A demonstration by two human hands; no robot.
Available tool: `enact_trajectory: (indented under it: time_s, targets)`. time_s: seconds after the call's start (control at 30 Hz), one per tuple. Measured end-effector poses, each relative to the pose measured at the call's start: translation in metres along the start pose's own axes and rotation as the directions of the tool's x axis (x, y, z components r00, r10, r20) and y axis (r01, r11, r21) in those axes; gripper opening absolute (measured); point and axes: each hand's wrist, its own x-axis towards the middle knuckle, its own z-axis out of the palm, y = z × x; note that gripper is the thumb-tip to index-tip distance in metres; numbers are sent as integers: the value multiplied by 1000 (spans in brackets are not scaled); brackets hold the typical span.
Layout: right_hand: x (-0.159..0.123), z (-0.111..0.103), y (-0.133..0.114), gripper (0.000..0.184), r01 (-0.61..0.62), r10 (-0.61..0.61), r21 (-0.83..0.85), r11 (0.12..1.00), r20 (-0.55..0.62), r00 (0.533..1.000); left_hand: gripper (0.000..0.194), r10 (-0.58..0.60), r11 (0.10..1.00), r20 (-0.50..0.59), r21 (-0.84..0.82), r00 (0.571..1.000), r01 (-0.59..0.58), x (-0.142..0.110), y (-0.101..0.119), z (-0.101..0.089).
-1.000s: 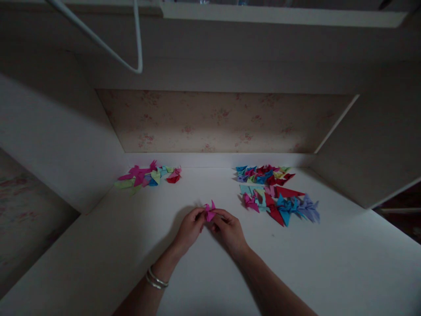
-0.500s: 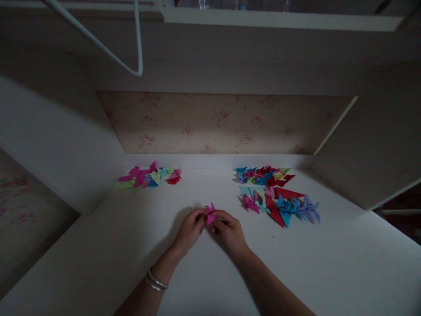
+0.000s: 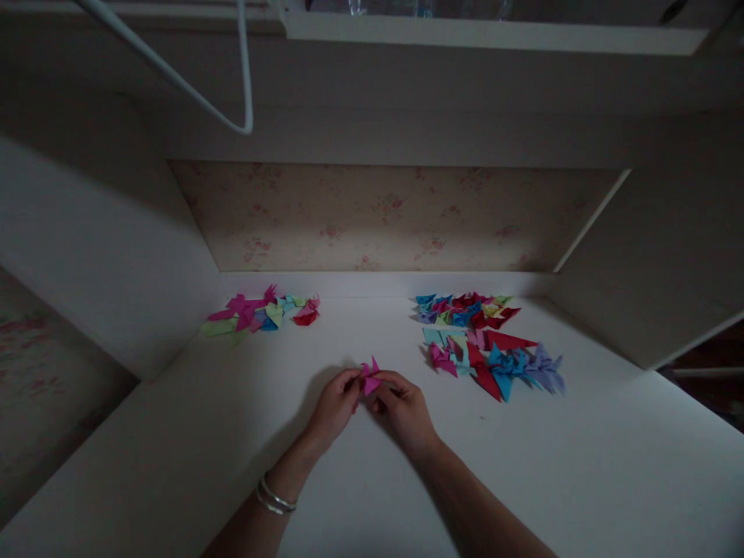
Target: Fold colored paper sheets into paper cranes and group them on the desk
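Note:
A small pink folded paper piece (image 3: 370, 376) is pinched between both my hands at the middle of the white desk (image 3: 581, 465). My left hand (image 3: 335, 404), with bangles on the wrist, grips its left side with closed fingers. My right hand (image 3: 404, 408) grips its right side, fingers curled around it. Only the pointed tips of the paper stick out above my fingers.
A small pile of coloured folded papers (image 3: 260, 311) lies at the back left. A larger pile (image 3: 485, 341) in red, blue, pink and purple lies at the back right. Cabinet walls close in both sides; a white hanger (image 3: 244, 93) hangs above.
Hardly anything differs. Both hands stay on the pink paper, with only slight finger shifts and a small camera drift.

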Motion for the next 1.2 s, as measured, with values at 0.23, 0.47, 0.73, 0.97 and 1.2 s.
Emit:
enact_trajectory:
  time_s: [0.23, 0.47, 0.73, 0.97, 1.2]
  targets:
    - [3, -3, 4, 22, -45, 43, 82, 996, 32, 999, 36, -1, 1000, 8, 8, 1000, 1, 1, -2, -1]
    - [0, -1, -4, 30, -44, 65, 292, 955, -63, 996, 39, 16, 1000, 6, 17, 1000, -16, 3, -7, 0]
    - [-2, 1, 0, 33, -13, 19, 129, 992, -50, 999, 40, 67, 994, 16, 88, 998, -68, -2, -2, -1]
    - [-21, -13, -9, 28, 47, -64, -93, 995, -184, 981, 40, 60, 991, 78, 111, 995, -68, -5, 0, -1]
    - [-42, -117, -65, 34, 160, -219, -183, 970, -372, 902, 36, 30, 995, 36, 96, 999, -33, -3, -5, 0]
